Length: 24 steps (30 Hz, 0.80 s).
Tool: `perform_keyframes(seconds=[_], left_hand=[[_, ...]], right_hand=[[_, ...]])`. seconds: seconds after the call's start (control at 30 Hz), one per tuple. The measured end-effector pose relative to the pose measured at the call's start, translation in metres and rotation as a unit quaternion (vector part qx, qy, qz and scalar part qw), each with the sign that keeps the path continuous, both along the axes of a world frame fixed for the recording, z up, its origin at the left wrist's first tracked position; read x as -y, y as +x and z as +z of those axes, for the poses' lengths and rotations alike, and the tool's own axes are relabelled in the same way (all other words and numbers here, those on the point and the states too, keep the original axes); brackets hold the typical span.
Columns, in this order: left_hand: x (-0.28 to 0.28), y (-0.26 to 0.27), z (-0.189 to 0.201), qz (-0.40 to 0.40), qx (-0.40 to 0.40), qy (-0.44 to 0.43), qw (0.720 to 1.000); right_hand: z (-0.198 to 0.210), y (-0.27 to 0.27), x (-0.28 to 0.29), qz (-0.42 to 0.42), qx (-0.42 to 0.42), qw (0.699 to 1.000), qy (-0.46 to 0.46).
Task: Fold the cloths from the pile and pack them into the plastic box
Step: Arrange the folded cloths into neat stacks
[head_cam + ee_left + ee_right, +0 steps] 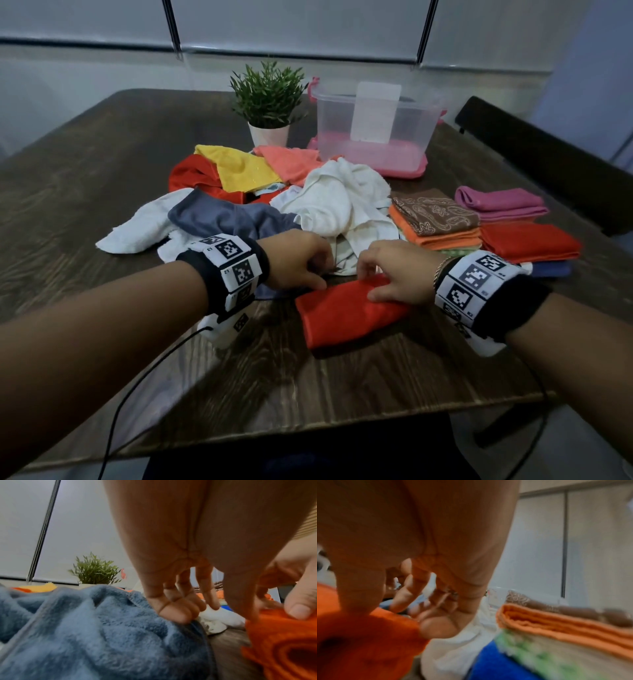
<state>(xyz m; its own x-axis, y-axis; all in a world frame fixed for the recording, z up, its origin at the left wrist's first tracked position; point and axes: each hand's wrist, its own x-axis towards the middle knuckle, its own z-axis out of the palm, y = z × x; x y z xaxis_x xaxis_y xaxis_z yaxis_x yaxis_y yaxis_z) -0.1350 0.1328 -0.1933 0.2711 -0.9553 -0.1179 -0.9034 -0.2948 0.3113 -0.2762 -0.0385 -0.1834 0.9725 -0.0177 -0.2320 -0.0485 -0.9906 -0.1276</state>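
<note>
Left hand [294,260], right hand [397,274] touch folded red cloth [342,315].

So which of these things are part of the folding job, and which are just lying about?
Job: red cloth, pile, folded stacks, box, left hand, right hand.
Lying about: plant, chair.

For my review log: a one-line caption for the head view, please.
Left hand and right hand touch a folded red cloth before the pile and plastic box.
</note>
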Motion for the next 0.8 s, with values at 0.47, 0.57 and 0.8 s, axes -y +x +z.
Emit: perform_keyframes(seconds=[0.47, 0.57, 0.8], left_hand=[[0.018, -0.032, -0.008, -0.064, -0.010, 0.115, 0.991], [0.018, -0.025, -0.003, -0.035, -0.049, 0.069, 0.996], [0.052, -0.007, 0.031, 0.071, -0.281, -0.153, 0.945]], right_hand=[[-0.009, -0.002, 0.002, -0.071, -0.104, 0.992, 0.001], [0.008, -0.007, 0.011, -0.088, -0.056, 0.993, 0.052], [0.063, -0.021, 0.063, -0.174, 0.176, 0.945, 0.215]])
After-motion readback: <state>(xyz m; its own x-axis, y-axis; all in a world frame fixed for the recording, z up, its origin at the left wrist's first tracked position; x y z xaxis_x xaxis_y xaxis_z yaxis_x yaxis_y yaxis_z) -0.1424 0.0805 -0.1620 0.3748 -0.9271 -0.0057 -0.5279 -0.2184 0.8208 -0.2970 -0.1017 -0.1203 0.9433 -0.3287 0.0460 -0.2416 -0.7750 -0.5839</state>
